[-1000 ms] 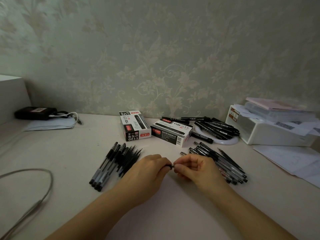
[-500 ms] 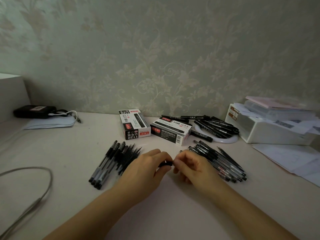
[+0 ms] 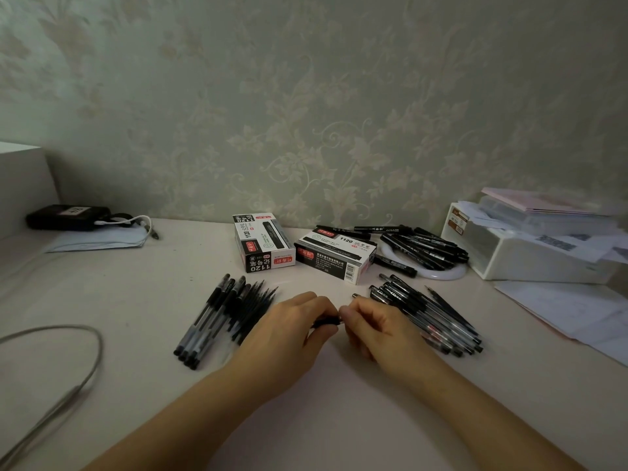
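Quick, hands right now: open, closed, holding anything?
Left hand: closed, gripping a black pen part.
Right hand: closed, pinching that part's free end.

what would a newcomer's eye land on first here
The left hand and right hand meet in the middle of the desk, both pinching a small black pen piece between them. A left heap of black pens lies beside the left hand and a right heap beside the right hand, with two pen boxes beyond, toward the wall.
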Demonstrator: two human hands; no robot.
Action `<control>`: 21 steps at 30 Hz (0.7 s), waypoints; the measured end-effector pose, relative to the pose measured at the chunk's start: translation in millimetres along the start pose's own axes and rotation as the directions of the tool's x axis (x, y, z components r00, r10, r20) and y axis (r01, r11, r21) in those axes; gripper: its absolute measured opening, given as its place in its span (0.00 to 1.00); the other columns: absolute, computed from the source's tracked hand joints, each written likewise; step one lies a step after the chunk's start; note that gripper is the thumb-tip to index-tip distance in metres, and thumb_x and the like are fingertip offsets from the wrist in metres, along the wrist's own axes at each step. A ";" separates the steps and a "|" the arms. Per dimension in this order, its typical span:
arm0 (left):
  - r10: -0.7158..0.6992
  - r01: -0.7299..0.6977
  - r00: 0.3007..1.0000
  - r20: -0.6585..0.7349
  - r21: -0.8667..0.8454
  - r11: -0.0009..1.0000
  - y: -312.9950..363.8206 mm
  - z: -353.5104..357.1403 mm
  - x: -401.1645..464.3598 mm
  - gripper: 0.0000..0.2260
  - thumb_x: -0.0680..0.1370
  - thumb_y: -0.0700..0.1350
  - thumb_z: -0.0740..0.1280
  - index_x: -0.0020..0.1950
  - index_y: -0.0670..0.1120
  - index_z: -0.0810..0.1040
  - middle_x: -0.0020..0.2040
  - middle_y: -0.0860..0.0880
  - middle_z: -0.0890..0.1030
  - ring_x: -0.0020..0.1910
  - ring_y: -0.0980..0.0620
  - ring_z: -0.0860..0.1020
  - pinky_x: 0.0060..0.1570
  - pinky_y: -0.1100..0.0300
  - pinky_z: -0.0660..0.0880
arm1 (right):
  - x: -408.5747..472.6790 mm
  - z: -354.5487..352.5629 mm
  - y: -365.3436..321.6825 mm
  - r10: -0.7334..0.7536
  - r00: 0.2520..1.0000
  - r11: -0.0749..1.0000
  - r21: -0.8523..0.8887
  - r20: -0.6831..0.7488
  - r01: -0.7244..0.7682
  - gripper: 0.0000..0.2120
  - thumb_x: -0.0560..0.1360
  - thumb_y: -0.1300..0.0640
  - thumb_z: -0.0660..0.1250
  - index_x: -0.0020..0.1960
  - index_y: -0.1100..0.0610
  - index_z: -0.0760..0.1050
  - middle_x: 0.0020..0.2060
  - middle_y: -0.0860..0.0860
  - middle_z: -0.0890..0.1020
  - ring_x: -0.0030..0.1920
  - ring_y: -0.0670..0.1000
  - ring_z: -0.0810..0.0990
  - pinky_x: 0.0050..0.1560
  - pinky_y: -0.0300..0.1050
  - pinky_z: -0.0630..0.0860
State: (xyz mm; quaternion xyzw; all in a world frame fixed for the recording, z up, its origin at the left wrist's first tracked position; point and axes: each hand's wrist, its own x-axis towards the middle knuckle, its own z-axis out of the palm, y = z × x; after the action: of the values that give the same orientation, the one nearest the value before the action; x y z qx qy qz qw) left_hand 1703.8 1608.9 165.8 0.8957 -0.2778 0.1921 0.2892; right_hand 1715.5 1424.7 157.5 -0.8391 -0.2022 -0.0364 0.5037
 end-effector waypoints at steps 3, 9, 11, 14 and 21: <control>-0.003 0.003 1.000 -0.012 -0.009 1.000 -0.3 0.5 0.0 0.04 0.78 0.49 0.65 0.52 0.53 0.78 0.44 0.58 0.75 0.42 0.59 0.74 0.42 0.65 0.72 | 1.3 2.2 -4.7 0.023 0.999 1.000 0.004 -0.040 -0.023 0.25 0.77 0.39 0.58 0.36 0.59 0.73 0.26 0.46 0.76 0.25 0.41 0.72 0.30 0.32 0.68; -0.029 0.029 1.000 -0.008 -0.014 0.999 -2.5 0.9 0.6 0.04 0.78 0.50 0.65 0.51 0.53 0.78 0.44 0.58 0.77 0.43 0.61 0.74 0.43 0.65 0.73 | -2.0 -1.5 -4.2 0.009 0.999 0.997 0.070 0.043 -0.012 0.11 0.80 0.49 0.63 0.43 0.54 0.75 0.32 0.48 0.78 0.30 0.43 0.73 0.32 0.35 0.70; -0.013 0.013 1.000 -0.002 -0.007 1.000 -3.1 0.3 0.6 0.04 0.78 0.50 0.65 0.50 0.53 0.78 0.43 0.58 0.77 0.41 0.61 0.74 0.41 0.66 0.72 | -1.0 -2.2 -3.0 -0.002 0.999 1.000 0.002 0.044 0.002 0.14 0.81 0.50 0.61 0.41 0.56 0.73 0.30 0.47 0.75 0.29 0.43 0.71 0.32 0.35 0.68; -0.001 0.001 1.000 -0.005 0.005 1.000 -3.6 -0.5 0.9 0.02 0.78 0.49 0.66 0.49 0.54 0.78 0.42 0.58 0.76 0.39 0.61 0.73 0.40 0.65 0.71 | 0.0 -1.8 -2.6 0.009 0.999 0.999 -0.043 0.051 -0.007 0.15 0.81 0.49 0.61 0.40 0.57 0.73 0.30 0.47 0.75 0.28 0.43 0.69 0.32 0.36 0.67; -0.100 0.101 0.994 -0.051 0.007 0.995 -7.4 0.0 0.6 0.03 0.79 0.50 0.64 0.50 0.53 0.77 0.43 0.57 0.77 0.42 0.59 0.75 0.44 0.60 0.75 | 1.0 -11.2 3.3 -0.125 0.924 0.969 -0.246 -0.361 0.034 0.06 0.78 0.53 0.67 0.43 0.52 0.78 0.35 0.45 0.80 0.34 0.40 0.77 0.34 0.30 0.71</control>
State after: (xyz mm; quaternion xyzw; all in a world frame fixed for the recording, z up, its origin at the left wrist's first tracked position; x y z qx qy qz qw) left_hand 1708.8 1613.7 163.0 0.9048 -0.2240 0.2013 0.3012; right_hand 1719.3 1413.9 160.5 -0.8616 -0.1311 -0.2395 0.4279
